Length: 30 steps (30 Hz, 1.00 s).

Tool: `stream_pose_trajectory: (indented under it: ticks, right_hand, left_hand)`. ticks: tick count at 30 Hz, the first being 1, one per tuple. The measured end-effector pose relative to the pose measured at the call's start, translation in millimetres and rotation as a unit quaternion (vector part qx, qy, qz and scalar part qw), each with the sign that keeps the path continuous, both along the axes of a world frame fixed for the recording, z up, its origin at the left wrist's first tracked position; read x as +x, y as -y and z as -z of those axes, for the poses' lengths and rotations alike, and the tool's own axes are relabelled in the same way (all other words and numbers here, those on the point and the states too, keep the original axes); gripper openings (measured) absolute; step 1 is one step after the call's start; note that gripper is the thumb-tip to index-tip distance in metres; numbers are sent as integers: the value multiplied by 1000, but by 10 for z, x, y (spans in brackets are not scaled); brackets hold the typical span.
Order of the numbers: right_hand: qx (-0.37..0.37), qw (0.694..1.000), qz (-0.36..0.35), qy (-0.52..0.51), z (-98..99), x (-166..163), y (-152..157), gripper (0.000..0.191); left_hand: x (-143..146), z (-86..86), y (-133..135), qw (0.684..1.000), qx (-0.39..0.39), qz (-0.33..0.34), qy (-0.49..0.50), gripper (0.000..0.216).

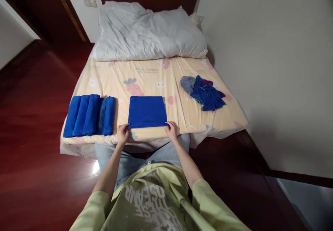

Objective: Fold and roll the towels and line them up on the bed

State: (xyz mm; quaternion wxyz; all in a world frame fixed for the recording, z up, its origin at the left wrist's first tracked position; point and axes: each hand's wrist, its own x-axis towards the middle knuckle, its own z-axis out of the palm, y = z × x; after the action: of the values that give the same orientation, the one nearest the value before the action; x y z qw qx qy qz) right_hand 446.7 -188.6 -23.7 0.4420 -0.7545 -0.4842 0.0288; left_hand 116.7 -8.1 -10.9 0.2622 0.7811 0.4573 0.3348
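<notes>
A blue towel [147, 111] lies folded flat in a rectangle near the front edge of the bed [156, 74]. My left hand [122, 133] pinches its near left corner. At the near right corner my right hand [171, 130] grips the towel in the same way. Both hands have their fingers closed on the cloth. To the left, several rolled blue towels [90, 115] lie side by side in a row.
A loose heap of blue, grey and purple cloths [204, 92] sits at the bed's right side. A crumpled white duvet [148, 31] covers the head of the bed. A white wall runs along the right, and dark red wooden floor [33, 147] surrounds the bed.
</notes>
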Motion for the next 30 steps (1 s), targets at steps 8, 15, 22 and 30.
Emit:
stream_pose_trajectory:
  ticks: [8, 15, 22, 30]
  right_hand:
    - [-17, 996, -2, -82, -2, -9, 42, 36]
    - [-24, 982, 11, -188, -6, -24, 17, 38]
    - [-40, 977, 60, -198, -20, -15, -32, 54]
    - [-47, 971, 57, -227, -104, -75, -41, 63]
  left_hand:
    - [-93, 26, -48, 999, -31, 40, -9, 33]
    - [-61, 69, -67, 999, -31, 24, 5, 32]
    - [-10, 24, -60, 998, -64, -24, 3, 39]
    - [31, 21, -78, 995, -87, -57, -6, 45]
